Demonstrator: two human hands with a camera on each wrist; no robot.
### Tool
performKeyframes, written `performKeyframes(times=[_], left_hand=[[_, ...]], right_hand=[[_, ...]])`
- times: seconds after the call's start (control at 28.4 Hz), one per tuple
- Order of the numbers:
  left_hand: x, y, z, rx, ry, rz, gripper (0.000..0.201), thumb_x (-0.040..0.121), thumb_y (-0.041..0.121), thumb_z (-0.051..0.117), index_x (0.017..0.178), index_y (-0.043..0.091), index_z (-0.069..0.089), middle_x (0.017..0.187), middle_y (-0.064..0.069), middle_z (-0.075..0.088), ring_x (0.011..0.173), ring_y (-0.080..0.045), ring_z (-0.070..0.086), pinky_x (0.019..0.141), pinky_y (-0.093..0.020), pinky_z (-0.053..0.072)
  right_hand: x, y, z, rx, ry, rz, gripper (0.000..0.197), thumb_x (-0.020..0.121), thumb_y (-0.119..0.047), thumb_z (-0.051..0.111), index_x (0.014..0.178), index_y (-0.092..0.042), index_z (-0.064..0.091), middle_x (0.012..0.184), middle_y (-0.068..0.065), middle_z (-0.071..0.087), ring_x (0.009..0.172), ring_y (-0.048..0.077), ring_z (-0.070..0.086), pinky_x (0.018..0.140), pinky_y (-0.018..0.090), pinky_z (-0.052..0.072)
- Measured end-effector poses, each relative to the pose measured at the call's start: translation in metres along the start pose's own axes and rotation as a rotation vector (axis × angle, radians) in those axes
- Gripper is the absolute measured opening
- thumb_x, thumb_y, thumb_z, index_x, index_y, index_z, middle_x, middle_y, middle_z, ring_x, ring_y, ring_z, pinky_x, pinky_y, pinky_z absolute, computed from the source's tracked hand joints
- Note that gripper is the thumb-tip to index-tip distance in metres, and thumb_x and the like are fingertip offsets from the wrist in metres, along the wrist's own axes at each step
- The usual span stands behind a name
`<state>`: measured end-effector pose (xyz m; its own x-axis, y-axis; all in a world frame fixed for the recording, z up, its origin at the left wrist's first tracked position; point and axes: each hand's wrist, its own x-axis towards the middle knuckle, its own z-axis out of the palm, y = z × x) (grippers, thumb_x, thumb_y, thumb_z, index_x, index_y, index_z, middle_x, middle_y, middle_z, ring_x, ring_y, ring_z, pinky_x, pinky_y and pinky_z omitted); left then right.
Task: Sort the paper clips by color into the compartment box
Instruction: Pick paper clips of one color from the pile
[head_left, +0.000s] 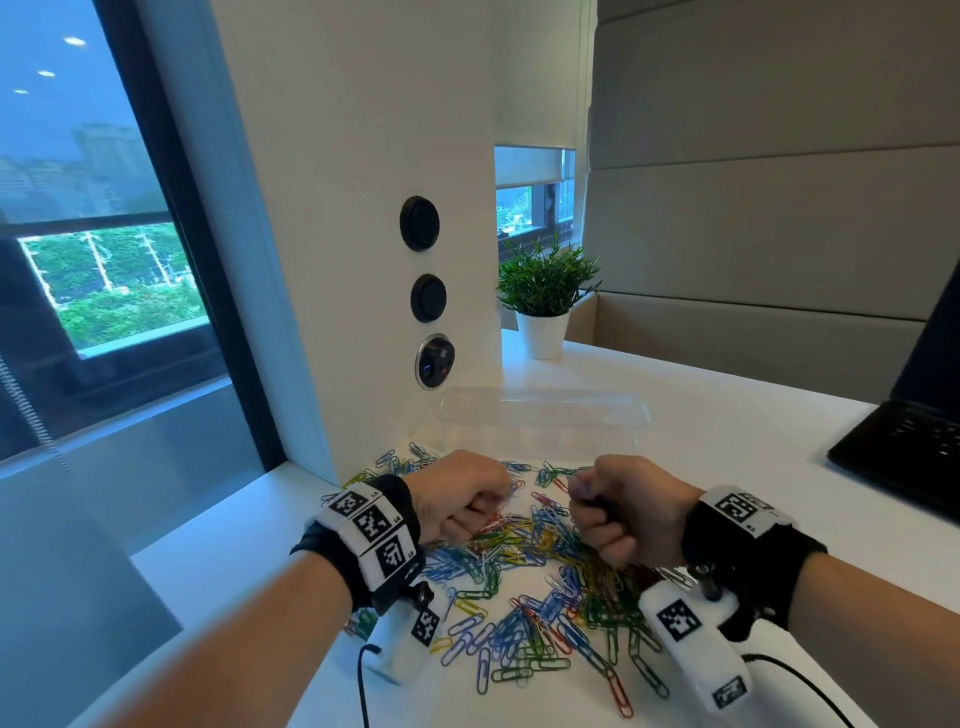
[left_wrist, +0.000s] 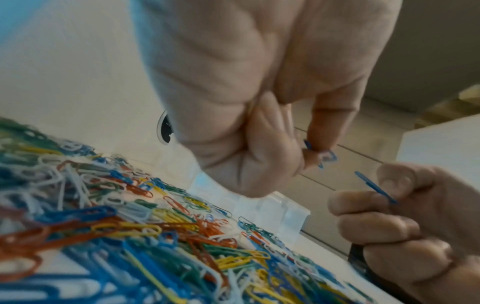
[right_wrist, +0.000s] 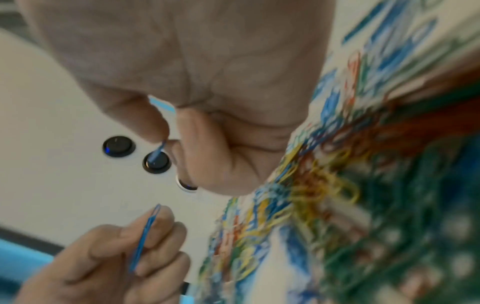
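A big heap of paper clips (head_left: 524, 566) in blue, green, red, yellow and white lies on the white table. Behind it stands the clear compartment box (head_left: 540, 421), lid open. My left hand (head_left: 496, 505) hovers over the heap's far left part, thumb and forefinger pinching a blue clip (left_wrist: 326, 157). My right hand (head_left: 583, 496) faces it a short gap away and pinches another blue clip (right_wrist: 159, 151). The two hands are apart, both above the pile, in front of the box. In the head view the clips they hold are hidden by the fingers.
A white pillar (head_left: 363, 208) with round black sockets rises at the table's back left. Farther back stands a potted plant (head_left: 545, 301), and a black laptop (head_left: 909, 441) sits at the right. Wrist camera cables trail near the front edge.
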<state>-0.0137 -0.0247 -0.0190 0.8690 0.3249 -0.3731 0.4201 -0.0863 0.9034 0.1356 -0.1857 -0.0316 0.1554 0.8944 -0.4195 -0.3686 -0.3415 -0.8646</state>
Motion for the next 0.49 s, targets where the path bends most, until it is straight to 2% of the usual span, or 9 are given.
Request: performKeyframes(times=[0.04, 0.11, 0.14, 0.21, 0.28, 0.35, 0.42, 0.49], left_hand=[[-0.001, 0.0, 0.0, -0.093, -0.008, 0.0, 0.03, 0.092, 0.015, 0.044, 0.064, 0.019, 0.033, 0.059, 0.003, 0.023, 0.043, -0.009, 0.015, 0.037, -0.015, 0.012], [-0.004, -0.001, 0.0, -0.254, -0.038, 0.011, 0.028, 0.091, 0.016, 0.034, 0.063, 0.019, 0.031, 0.06, 0.002, 0.023, 0.045, -0.009, 0.013, 0.038, -0.016, 0.01], [-0.006, -0.001, -0.001, -0.319, -0.051, 0.023, 0.026, 0.089, 0.015, 0.031, 0.063, 0.018, 0.032, 0.061, 0.002, 0.023, 0.047, -0.01, 0.012, 0.039, -0.016, 0.01], [-0.009, -0.002, -0.002, -0.414, -0.077, 0.043, 0.021, 0.084, 0.015, 0.03, 0.063, 0.018, 0.032, 0.062, 0.0, 0.023, 0.052, -0.012, 0.01, 0.041, -0.017, 0.009], [-0.012, -0.004, -0.002, -0.488, -0.094, 0.051, 0.02, 0.083, 0.018, 0.033, 0.063, 0.017, 0.032, 0.063, -0.002, 0.025, 0.052, -0.012, 0.011, 0.04, -0.017, 0.01], [-0.011, -0.005, -0.002, -0.574, -0.084, 0.061, 0.024, 0.085, 0.023, 0.039, 0.063, 0.017, 0.032, 0.062, -0.002, 0.026, 0.05, -0.011, 0.013, 0.038, -0.016, 0.011], [-0.009, -0.006, -0.001, -0.606, -0.052, 0.061, 0.029, 0.086, 0.024, 0.046, 0.061, 0.017, 0.033, 0.061, -0.001, 0.027, 0.046, -0.01, 0.018, 0.035, -0.016, 0.012], [-0.006, -0.008, -0.001, -0.529, -0.026, 0.047, 0.028, 0.087, 0.019, 0.049, 0.062, 0.016, 0.037, 0.061, -0.001, 0.032, 0.045, -0.01, 0.023, 0.033, -0.017, 0.016]], right_hand=[[-0.001, -0.001, 0.002, 0.11, -0.062, -0.031, 0.011, 0.065, -0.011, 0.042, 0.066, -0.018, 0.034, 0.064, 0.001, 0.025, 0.049, 0.012, 0.018, 0.035, 0.016, 0.019], [0.0, 0.0, 0.001, 0.277, -0.144, -0.071, 0.029, 0.044, -0.008, 0.056, 0.064, -0.015, 0.037, 0.064, 0.004, 0.028, 0.05, 0.013, 0.019, 0.036, 0.014, 0.021], [0.001, 0.001, 0.0, 0.324, -0.162, -0.074, 0.036, 0.037, -0.005, 0.059, 0.063, -0.014, 0.038, 0.064, 0.006, 0.03, 0.05, 0.013, 0.02, 0.036, 0.014, 0.022], [0.004, 0.002, 0.002, 0.356, -0.171, -0.069, 0.038, 0.033, -0.003, 0.061, 0.064, -0.012, 0.039, 0.066, 0.007, 0.032, 0.049, 0.014, 0.023, 0.037, 0.014, 0.022], [0.003, 0.001, 0.006, 0.338, -0.134, -0.046, 0.026, 0.043, -0.008, 0.057, 0.065, -0.012, 0.042, 0.066, 0.007, 0.034, 0.048, 0.013, 0.023, 0.037, 0.014, 0.02], [0.002, -0.002, 0.009, 0.257, -0.053, -0.014, 0.004, 0.067, -0.014, 0.048, 0.065, -0.013, 0.045, 0.064, 0.003, 0.033, 0.046, 0.011, 0.02, 0.035, 0.014, 0.016], [0.003, -0.002, 0.008, 0.082, 0.055, 0.044, 0.02, 0.085, -0.016, 0.044, 0.065, -0.015, 0.046, 0.061, -0.001, 0.028, 0.044, 0.009, 0.017, 0.033, 0.014, 0.014], [0.003, 0.001, 0.005, -0.241, 0.188, 0.059, 0.028, 0.095, -0.019, 0.049, 0.069, -0.014, 0.056, 0.055, -0.004, 0.028, 0.042, 0.01, 0.018, 0.035, 0.016, 0.016]])
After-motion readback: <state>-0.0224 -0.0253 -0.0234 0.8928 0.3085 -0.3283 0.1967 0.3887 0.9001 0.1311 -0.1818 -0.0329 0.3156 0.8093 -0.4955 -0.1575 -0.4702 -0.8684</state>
